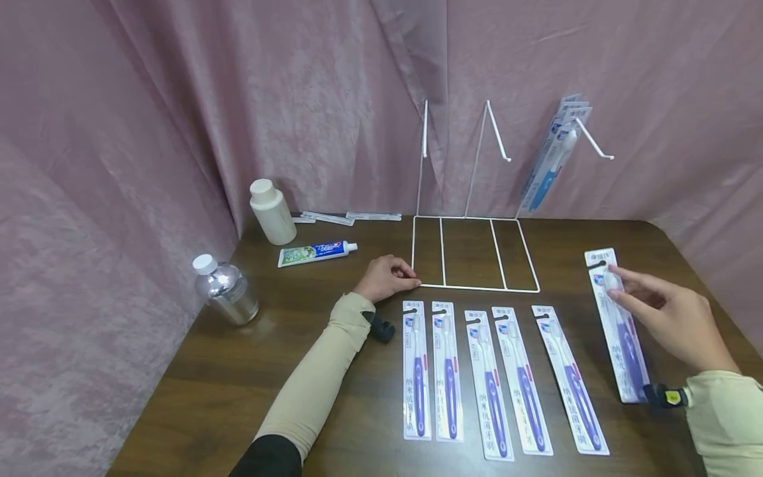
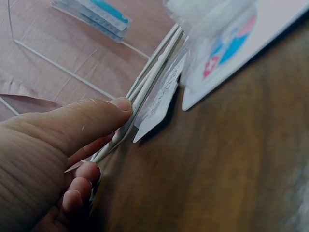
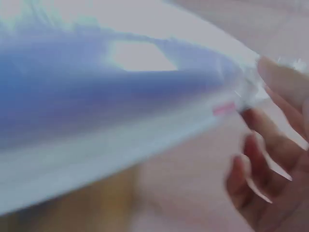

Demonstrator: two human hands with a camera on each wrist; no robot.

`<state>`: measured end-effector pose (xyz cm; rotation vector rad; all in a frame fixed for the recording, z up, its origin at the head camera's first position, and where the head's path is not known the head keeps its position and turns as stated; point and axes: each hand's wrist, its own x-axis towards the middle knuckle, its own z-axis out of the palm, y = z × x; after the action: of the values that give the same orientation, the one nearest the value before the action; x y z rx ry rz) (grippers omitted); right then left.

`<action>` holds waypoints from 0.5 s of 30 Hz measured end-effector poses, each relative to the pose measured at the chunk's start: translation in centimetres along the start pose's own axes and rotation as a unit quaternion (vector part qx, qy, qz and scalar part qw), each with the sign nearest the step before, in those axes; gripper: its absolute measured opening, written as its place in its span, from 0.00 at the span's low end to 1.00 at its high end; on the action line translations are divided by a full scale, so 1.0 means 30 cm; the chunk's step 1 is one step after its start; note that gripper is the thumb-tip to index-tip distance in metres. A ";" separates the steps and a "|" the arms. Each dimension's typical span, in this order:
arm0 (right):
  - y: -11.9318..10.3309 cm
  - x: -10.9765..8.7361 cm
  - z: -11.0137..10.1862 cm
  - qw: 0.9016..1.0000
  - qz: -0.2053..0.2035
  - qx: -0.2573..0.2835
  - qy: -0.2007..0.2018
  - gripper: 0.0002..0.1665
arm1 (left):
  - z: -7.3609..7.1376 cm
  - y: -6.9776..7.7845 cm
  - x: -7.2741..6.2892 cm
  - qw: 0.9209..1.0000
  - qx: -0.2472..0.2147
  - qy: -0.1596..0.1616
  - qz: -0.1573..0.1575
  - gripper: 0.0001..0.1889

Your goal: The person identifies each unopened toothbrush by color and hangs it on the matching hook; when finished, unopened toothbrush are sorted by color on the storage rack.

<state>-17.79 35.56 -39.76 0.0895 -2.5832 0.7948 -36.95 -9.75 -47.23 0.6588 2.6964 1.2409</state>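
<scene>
At the right hand [image 1: 676, 321]: one brush pack [image 1: 630, 351] is being pinched near its far end, its long axis running far to near.
Left of that hand: one rack [image 1: 465, 287] is standing; the left hand [image 1: 384, 279], nearer it, is pinching its corner.
Between the hands, nearside: five other packs [image 1: 492, 384] are lying.
Beyond both: three hooks [image 1: 497, 134] are jutting, blue packs [image 1: 551, 162] (count unclear) hanging rightmost.
Left of the left hand: one tube [image 1: 316, 253] is lying, two bottles [image 1: 274, 215] are standing.

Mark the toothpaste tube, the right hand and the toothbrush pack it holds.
Toothpaste tube [image 1: 316, 252], head view: middle of its printed side.
Right hand [image 1: 685, 324], head view: thumb side, mid-hand.
Toothbrush pack [image 1: 626, 346], head view: purple handle inside it.
</scene>
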 end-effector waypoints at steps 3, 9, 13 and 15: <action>-0.150 0.082 -0.002 0.993 -0.081 -0.014 0.081 0.29 | -0.010 -0.002 -0.009 1.000 0.001 0.006 -0.004 0.11; -0.420 0.251 0.029 0.966 -0.189 0.028 0.175 0.31 | -0.013 -0.003 -0.019 1.000 0.008 0.005 -0.008 0.11; -0.522 0.321 0.070 0.960 -0.178 0.067 0.204 0.28 | -0.010 0.005 -0.012 1.000 0.009 -0.001 -0.009 0.11; -0.543 0.340 0.094 0.962 -0.158 0.080 0.207 0.27 | -0.005 0.003 -0.006 1.000 0.009 -0.007 -0.008 0.11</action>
<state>-25.09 21.10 -29.06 0.3377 -2.0427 0.8019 -36.80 -9.87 -47.08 0.6448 2.6992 1.2037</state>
